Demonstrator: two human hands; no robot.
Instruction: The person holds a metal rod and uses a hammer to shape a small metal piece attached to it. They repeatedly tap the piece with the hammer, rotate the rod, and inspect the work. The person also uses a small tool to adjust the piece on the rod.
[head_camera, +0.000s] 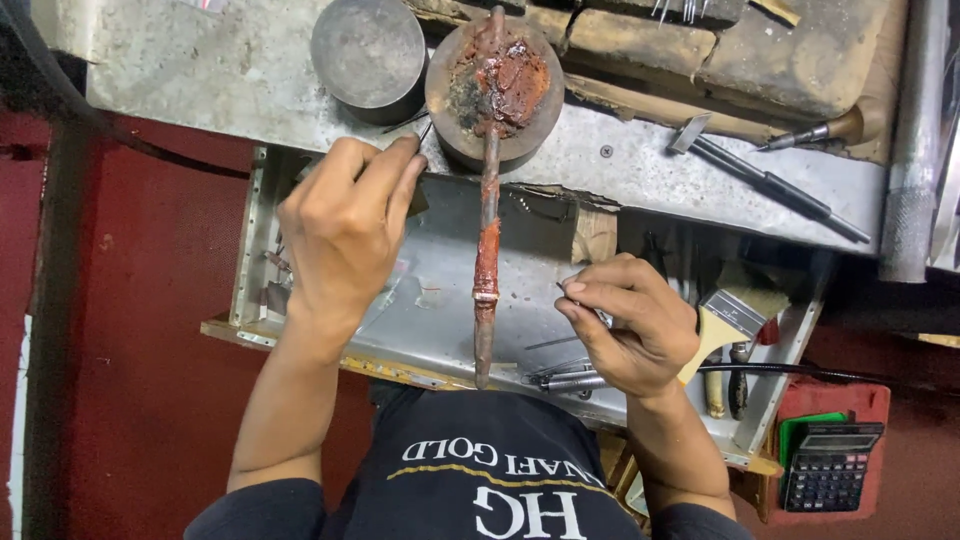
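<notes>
- Left hand (345, 225) first: we see it from above, raised over the near edge of the metal workbench (250, 90), with thumb and fingers pinched together around a thin dark tool (424, 131) whose tip pokes out beyond the fingertips.
- That tip sits just beside the round block (495, 85), a dark disc caked on top with reddish-brown wax or resin.
- Right hand (625, 325) is lower and nearer the body, fingers curled in and pinching a small silvery piece (603, 316); we cannot tell exactly what the piece is.
- Between our two hands runs a long stick (487, 230), coated in the same reddish crust. Its far end lies across the round block, and its near end points toward the chest over the open drawer (430, 320). Neither hand touches it.
- Left of the round block stands a plain grey metal cylinder (368, 50), close to it.
- Inside the drawer, to the right of the right hand, lies a flat paintbrush (735, 315) with a pale handle; a few slim metal tools lie under that hand.
- On the bench top to the far right rests a small hammer (770, 180), well apart from both hands.
- At the lower right, on a red surface, sits a dark calculator (832, 465).
</notes>
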